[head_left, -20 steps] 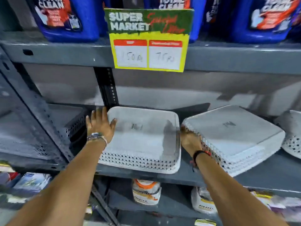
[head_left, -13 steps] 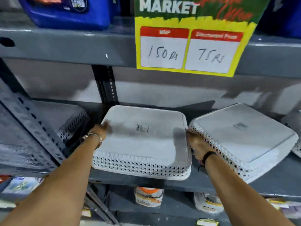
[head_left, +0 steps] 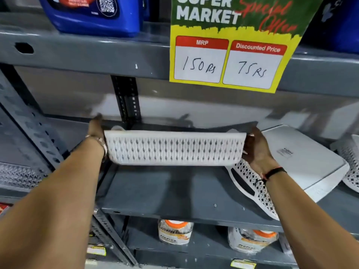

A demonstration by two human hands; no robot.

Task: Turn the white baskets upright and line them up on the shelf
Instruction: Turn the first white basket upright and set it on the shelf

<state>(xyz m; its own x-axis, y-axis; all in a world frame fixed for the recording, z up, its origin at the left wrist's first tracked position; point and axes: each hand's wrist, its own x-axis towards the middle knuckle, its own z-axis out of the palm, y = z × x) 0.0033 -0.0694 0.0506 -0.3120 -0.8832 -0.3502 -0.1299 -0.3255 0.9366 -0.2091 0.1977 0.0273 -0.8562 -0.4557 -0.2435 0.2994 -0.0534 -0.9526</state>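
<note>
I hold a white perforated basket (head_left: pixel 174 147) in the air above the grey shelf (head_left: pixel 165 191), its side wall facing me. My left hand (head_left: pixel 96 131) grips its left end and my right hand (head_left: pixel 254 146) grips its right end. To the right a second white basket (head_left: pixel 303 160) lies upside down and tilted on the shelf, its flat bottom with a label facing up. A third white basket (head_left: pixel 351 162) shows at the right edge. A grey basket (head_left: pixel 17 175) sits in the bay to the left.
A yellow and green price sign (head_left: pixel 229 55) hangs from the upper shelf, just above the held basket. Blue detergent jugs (head_left: pixel 93 14) stand on that upper shelf. A slotted upright post (head_left: pixel 127 101) runs behind. Bottles with orange caps (head_left: pixel 174 232) stand on the shelf below.
The basket lay upside down on the shelf with my hands at its sides. Now both hands have lifted it off the shelf and tipped it, so its side wall faces me.
</note>
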